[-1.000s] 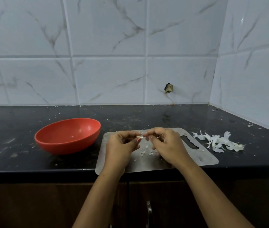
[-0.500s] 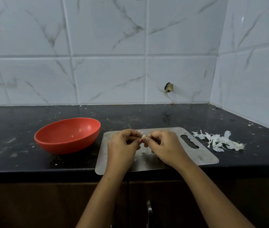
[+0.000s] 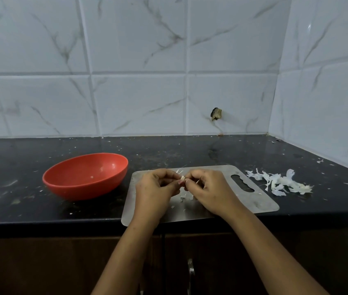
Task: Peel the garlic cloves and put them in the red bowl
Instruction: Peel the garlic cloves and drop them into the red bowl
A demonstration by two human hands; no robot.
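A small pale garlic clove (image 3: 182,178) sits between the fingertips of both hands, above the steel cutting board (image 3: 251,201). My left hand (image 3: 156,190) pinches it from the left and my right hand (image 3: 209,189) pinches it from the right, fingers curled. Thin wisps of skin stick up behind the clove. Small skin bits (image 3: 184,196) lie on the board under the hands. The red bowl (image 3: 85,175) stands left of the board on the black counter, with only a tiny speck visible inside.
A heap of white garlic peels (image 3: 279,183) lies on the counter right of the board. Tiled walls close the back and right side. The counter's front edge runs just below the board, with dark cabinet doors and a handle (image 3: 190,271) underneath.
The two hands have drawn closer together around the clove and shifted slightly; the clove shows a little more between the fingertips. Bowl, board and peel heap have not moved.
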